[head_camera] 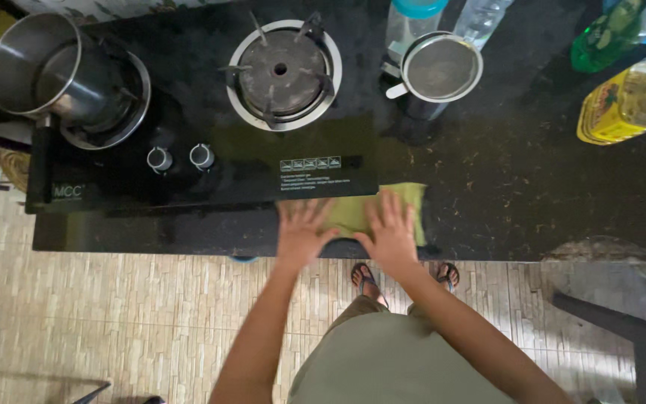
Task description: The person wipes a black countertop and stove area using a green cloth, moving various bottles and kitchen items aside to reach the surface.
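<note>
A yellow-green cloth point(347, 212) lies flat on the dark counter point(532, 194), at its front edge, just right of the black glass stove point(188, 172). My left hand point(302, 230) presses palm down on the cloth's left part with its fingers spread. My right hand point(390, 227) lies flat on the cloth's right part, fingers apart too. Neither hand grips anything; both rest on top of the cloth.
A steel pot point(39, 67) stands on the stove's left burner; the right burner point(282, 72) is bare. Behind the cloth stand a strainer on a cup point(441, 67), clear bottles point(480, 19), a yellow oil bottle point(626, 101) and a green bottle point(600, 37). Tiled floor lies below.
</note>
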